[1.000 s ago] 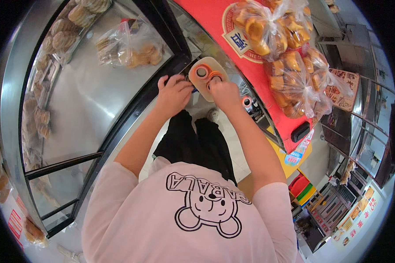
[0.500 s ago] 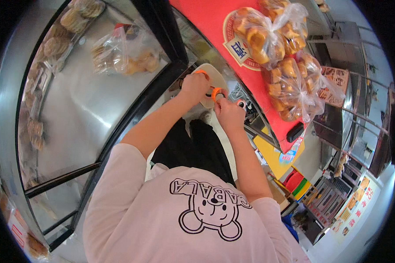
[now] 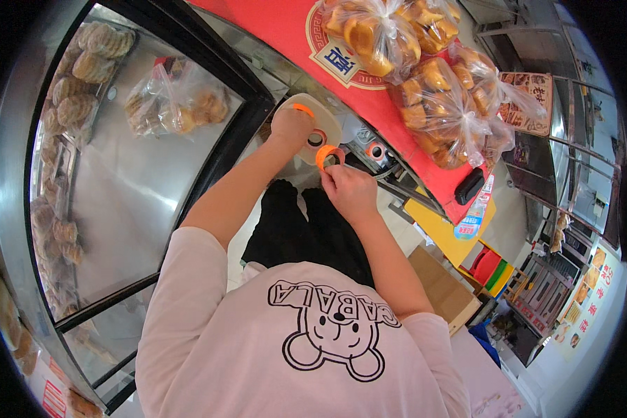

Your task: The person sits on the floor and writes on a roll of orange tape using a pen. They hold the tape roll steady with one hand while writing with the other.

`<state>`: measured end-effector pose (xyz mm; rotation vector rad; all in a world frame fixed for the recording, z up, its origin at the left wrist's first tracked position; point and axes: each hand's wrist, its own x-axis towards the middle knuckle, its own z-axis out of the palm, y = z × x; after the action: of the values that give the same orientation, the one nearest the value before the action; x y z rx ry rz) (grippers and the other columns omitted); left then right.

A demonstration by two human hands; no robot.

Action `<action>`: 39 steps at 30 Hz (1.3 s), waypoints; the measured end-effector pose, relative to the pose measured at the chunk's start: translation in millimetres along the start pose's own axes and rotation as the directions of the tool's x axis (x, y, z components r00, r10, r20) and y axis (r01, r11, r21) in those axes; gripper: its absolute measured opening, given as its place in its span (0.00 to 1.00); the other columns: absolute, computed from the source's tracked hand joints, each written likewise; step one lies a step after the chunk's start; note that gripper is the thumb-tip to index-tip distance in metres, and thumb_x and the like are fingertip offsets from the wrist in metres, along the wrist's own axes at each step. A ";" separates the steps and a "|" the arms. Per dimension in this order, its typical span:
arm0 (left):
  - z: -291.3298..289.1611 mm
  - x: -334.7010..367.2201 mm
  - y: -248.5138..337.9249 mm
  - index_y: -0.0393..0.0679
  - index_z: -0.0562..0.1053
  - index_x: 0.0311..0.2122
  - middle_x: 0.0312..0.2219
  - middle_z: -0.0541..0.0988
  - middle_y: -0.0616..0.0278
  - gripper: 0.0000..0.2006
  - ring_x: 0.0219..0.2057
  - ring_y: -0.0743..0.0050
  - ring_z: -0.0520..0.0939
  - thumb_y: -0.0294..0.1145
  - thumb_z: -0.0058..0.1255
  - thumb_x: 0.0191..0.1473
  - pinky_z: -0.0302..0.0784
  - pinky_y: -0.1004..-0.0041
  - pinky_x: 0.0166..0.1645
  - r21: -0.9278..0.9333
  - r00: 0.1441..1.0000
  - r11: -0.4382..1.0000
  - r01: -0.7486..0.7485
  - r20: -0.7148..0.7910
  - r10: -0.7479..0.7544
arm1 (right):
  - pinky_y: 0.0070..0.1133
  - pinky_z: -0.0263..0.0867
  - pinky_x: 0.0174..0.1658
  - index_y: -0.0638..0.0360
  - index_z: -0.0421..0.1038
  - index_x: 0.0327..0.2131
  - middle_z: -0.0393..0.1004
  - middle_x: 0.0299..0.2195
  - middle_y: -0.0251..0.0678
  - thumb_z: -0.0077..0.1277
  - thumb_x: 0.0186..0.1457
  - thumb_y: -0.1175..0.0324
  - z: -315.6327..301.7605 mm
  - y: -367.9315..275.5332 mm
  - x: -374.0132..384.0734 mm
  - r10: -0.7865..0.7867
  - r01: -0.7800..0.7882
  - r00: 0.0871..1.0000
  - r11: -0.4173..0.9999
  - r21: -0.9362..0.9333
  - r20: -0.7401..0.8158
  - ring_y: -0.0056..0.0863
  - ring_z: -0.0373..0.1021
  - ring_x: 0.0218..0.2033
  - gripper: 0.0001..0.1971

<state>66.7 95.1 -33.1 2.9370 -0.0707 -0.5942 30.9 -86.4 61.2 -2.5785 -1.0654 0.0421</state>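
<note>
My left hand (image 3: 290, 130) is closed at the beige tub (image 3: 329, 118), its fingers on an orange roll of tape (image 3: 302, 109) that is partly hidden by the hand. Pinched in my right hand (image 3: 350, 191), just outside the tub's near rim, is another orange roll of tape (image 3: 321, 158), tilted so its hollow core shows. Between the two hands, a smaller reddish roll with a dark centre (image 3: 316, 138) shows inside the tub. A white-and-orange roll (image 3: 376, 151) stands to the right, on a shelf under the red counter.
Bagged bread rolls (image 3: 442, 104) and a black oblong object (image 3: 469, 186) lie on the red counter (image 3: 279, 28) at the right. A black-framed glass display case (image 3: 209, 167) with bagged baked goods stands close at my left. A cardboard box (image 3: 442, 282) sits at lower right.
My right hand has drawn back with its tape roll, away from the left hand, opening a gap between them. The whole view has shifted slightly, showing more of the shelf under the counter.
</note>
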 end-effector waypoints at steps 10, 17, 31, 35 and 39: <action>-27.1 -46.8 0.6 0.43 0.77 0.27 0.22 0.81 0.63 0.09 0.27 0.66 0.84 0.37 0.56 0.47 0.77 0.69 0.27 -0.285 0.979 0.958 0.034 -0.183 -0.089 | 0.26 0.66 0.21 0.53 0.67 0.22 0.70 0.15 0.32 0.58 0.47 0.66 -4.6 12.2 1.2 -0.052 0.052 0.997 0.999 0.008 -0.059 0.32 0.70 0.17 0.09; -21.1 -163.8 -35.0 0.42 0.75 0.31 0.16 0.74 0.69 0.08 0.17 0.83 0.74 0.35 0.55 0.54 0.66 0.79 0.21 -0.988 0.905 -0.146 0.046 0.103 -0.413 | 0.25 0.68 0.23 0.55 0.68 0.26 0.72 0.17 0.33 0.54 0.49 0.67 5.5 7.6 27.4 -0.210 0.213 0.977 0.972 -0.103 0.036 0.30 0.73 0.19 0.06; -7.1 -243.7 7.0 0.39 0.72 0.47 0.37 0.81 0.54 0.12 0.28 0.71 0.84 0.31 0.48 0.60 0.78 0.78 0.30 -0.920 0.866 -0.379 -0.100 0.107 -0.488 | 0.32 0.71 0.29 0.57 0.69 0.37 0.76 0.24 0.41 0.49 0.51 0.68 83.2 8.3 103.4 -0.133 0.213 0.946 0.943 -0.255 0.297 0.38 0.75 0.27 0.09; -8.6 -234.5 28.3 0.41 0.76 0.44 0.32 0.82 0.60 0.12 0.27 0.75 0.84 0.24 0.55 0.52 0.76 0.80 0.31 -0.977 0.884 0.164 -0.133 -0.192 -0.427 | 0.30 0.69 0.30 0.59 0.70 0.32 0.77 0.26 0.43 0.50 0.53 0.65 35.0 -5.6 51.8 0.027 -0.042 0.991 0.992 0.120 0.129 0.40 0.74 0.27 0.08; -15.0 -212.2 50.9 0.47 0.75 0.41 0.32 0.80 0.68 0.15 0.20 0.74 0.79 0.28 0.59 0.44 0.74 0.76 0.24 -0.569 0.825 0.768 -0.294 -0.557 -0.097 | 0.24 0.64 0.28 0.64 0.72 0.34 0.74 0.23 0.38 0.46 0.58 0.63 -24.4 -11.3 -28.6 0.331 -0.480 0.877 0.593 0.647 0.347 0.30 0.69 0.22 0.13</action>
<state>-123.7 62.6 69.5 2.2805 0.0316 0.2600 6.6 -106.2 84.8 -2.0187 -0.3346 0.7008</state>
